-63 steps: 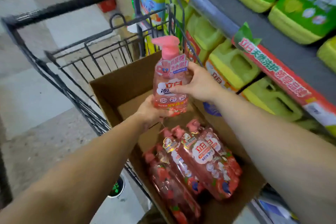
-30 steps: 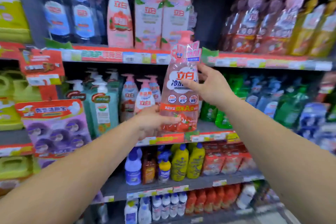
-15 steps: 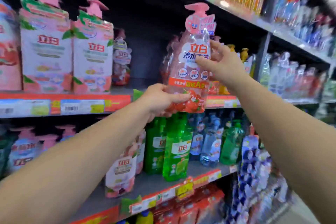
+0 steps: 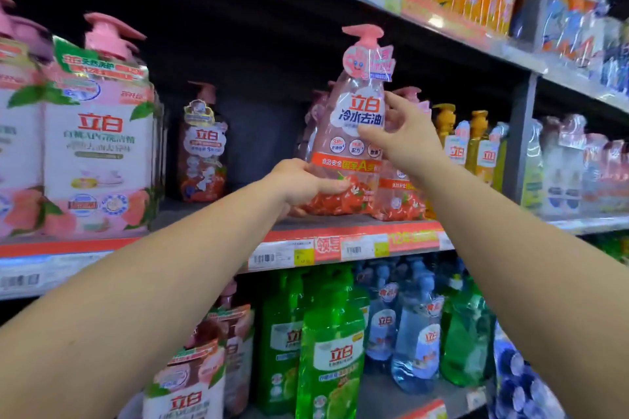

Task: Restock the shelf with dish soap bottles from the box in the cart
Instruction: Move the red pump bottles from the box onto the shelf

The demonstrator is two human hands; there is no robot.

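A clear dish soap bottle (image 4: 352,133) with a pink pump, a pink hand-shaped tag and a red strawberry base stands upright at the front of the shelf (image 4: 340,243). My left hand (image 4: 306,185) grips its base from the left. My right hand (image 4: 408,139) holds its upper right side with fingers on the label. More bottles of the same kind (image 4: 400,192) stand right behind and beside it. Another one (image 4: 203,150) stands alone further left and deeper in. The cart and box are out of view.
Large pink twin packs (image 4: 98,146) fill the shelf's left end, yellow pump bottles (image 4: 476,146) its right. Green bottles (image 4: 332,350) and blue bottles (image 4: 415,333) crowd the shelf below. A dark gap lies between the lone bottle and the held one. A grey upright post (image 4: 520,133) divides the shelving.
I turned from the cart to the shelves, carrying the bottle in both hands. It has gone up and forward to the strawberry bottles' shelf, and its base is now down at the shelf's front.
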